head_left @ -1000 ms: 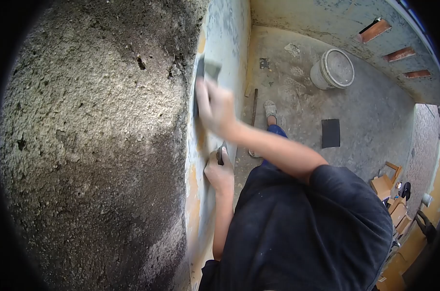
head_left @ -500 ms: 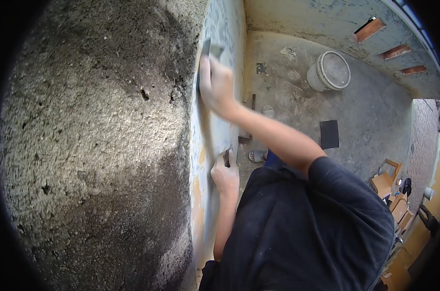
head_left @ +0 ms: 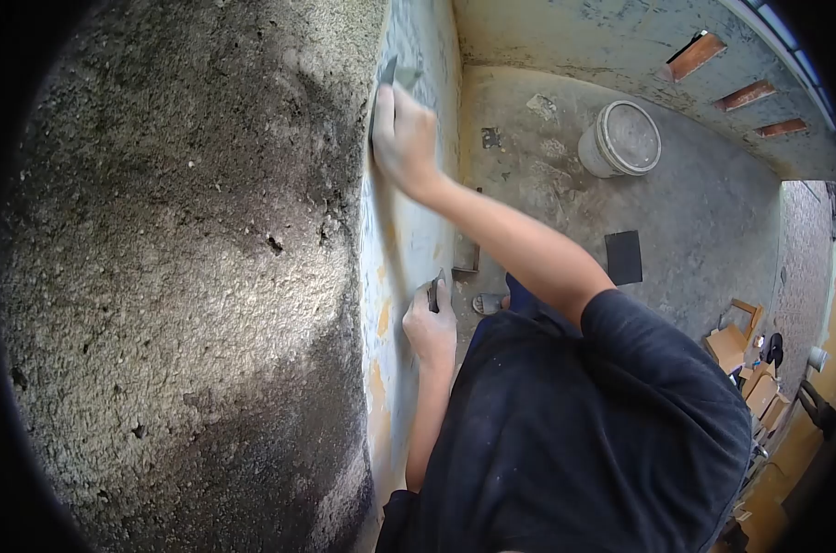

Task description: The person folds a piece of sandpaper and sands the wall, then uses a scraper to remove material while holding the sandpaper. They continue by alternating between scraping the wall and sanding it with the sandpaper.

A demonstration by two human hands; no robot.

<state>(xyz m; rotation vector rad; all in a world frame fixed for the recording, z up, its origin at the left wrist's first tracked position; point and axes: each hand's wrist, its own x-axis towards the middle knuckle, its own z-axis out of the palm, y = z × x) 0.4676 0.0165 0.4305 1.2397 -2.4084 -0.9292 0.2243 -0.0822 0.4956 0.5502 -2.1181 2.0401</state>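
Note:
My right hand [head_left: 405, 138], dusted pale over the fingers, reaches up along the painted wall [head_left: 433, 221] and is closed on a thin, flat grey piece [head_left: 387, 71]. The piece lies close along the wall near its rough edge, with one end projecting past my fingertips. Lower down, my left hand [head_left: 428, 332], also dusty, is beside the same wall. Between its thumb and fingers is a small dark flat piece [head_left: 433, 295], pinched upright. Patchy white, blue-grey and yellowish paint covers the wall surface.
A rough, stained wall face [head_left: 187, 276] fills the left side. On the concrete floor stand a lidded white bucket [head_left: 628, 138] and a dark square sheet [head_left: 623, 256]. Cardboard boxes [head_left: 726, 348] lie at right, and my sandalled foot [head_left: 487, 302] shows below.
My right hand has shifted slightly up and left along the wall with the grey piece. My left hand stays nearly in place, still holding the dark piece. The view has tilted a little.

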